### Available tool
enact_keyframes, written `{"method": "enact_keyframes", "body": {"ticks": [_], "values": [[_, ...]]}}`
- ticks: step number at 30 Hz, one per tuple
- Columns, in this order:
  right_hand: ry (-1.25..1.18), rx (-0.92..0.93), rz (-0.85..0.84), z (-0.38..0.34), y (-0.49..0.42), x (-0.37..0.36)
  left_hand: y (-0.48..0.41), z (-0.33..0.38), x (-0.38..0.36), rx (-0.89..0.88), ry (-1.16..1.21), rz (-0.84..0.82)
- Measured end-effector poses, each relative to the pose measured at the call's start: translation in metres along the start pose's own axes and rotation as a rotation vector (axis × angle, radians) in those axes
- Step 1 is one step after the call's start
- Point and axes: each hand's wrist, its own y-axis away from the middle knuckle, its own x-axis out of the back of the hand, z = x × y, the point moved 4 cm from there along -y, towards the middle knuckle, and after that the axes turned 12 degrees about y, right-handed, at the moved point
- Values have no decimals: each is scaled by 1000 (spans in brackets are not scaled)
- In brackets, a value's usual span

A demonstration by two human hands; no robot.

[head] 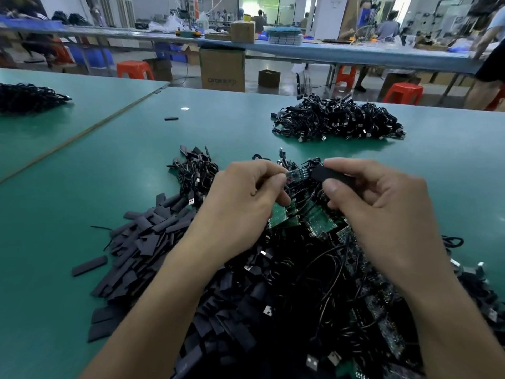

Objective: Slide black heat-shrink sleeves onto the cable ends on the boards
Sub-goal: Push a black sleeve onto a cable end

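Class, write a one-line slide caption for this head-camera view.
Left hand pinches a small circuit board; right hand holds a black heat-shrink sleeve at its end, above piled cables.

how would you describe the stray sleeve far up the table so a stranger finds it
On the green table, look beyond the heap of loose sleeves toward the far edge. One short black sleeve lies flat by itself, below-left of a white spot, touching no other piece.

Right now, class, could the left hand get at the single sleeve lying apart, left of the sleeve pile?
Probably, once freed: the left hand pinches a small board now. Nothing stands over the single sleeve on the green mat.
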Motion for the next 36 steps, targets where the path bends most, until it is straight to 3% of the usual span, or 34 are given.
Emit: {"method": "enact_keyframes", "body": {"ticks": [19, 36], "values": [[97, 148, 217, -4, 3, 5, 4, 3, -2, 21, 129, -72], [196, 285, 130, -3, 0, 5, 3, 1, -2, 29, 97, -97]]}}
